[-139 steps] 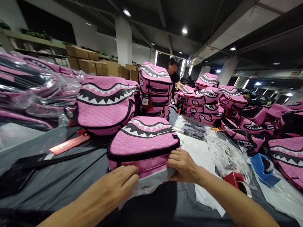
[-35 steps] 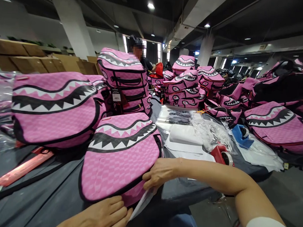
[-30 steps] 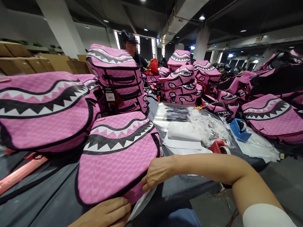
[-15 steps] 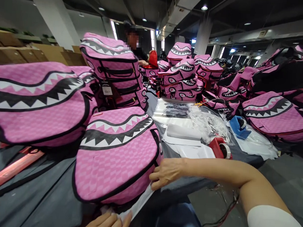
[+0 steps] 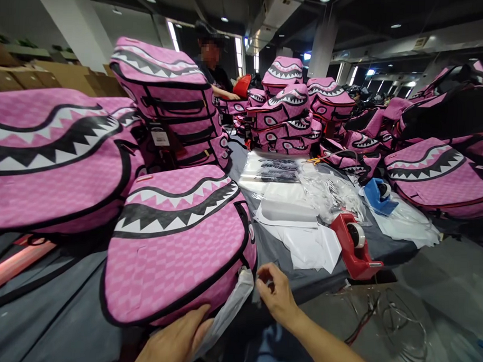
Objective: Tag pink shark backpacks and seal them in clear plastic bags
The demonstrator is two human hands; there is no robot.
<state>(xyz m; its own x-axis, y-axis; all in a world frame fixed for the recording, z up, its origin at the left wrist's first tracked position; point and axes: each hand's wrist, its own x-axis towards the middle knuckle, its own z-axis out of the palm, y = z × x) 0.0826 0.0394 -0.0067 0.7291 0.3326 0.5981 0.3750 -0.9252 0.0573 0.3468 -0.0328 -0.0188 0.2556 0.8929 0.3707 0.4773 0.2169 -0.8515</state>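
A pink backpack (image 5: 175,258) with a black-and-white shark-tooth print lies on the table in front of me. A strap wrapped in whitish film (image 5: 231,307) runs down from its right side, near the front edge. My left hand (image 5: 175,337) is at the lower end of this wrapped strap, the thumb against it and the fingers by the bag's bottom edge. Just right of the strap's upper end is my right hand (image 5: 279,296), clear of it. Its fingers are bent but apart, and I see nothing between them. The underside of the bag is hidden.
A red tape dispenser (image 5: 356,248), white sheets (image 5: 303,238) and clear plastic bags (image 5: 330,192) lie to the right, with a blue tape dispenser (image 5: 379,196) beyond. Stacked pink backpacks (image 5: 168,104) stand behind. A co-worker (image 5: 213,69) is at the far side.
My right hand has let go of the wrapped strap's upper end and moved slightly right. My left hand has shifted up a little along the strap. The view has turned slightly.
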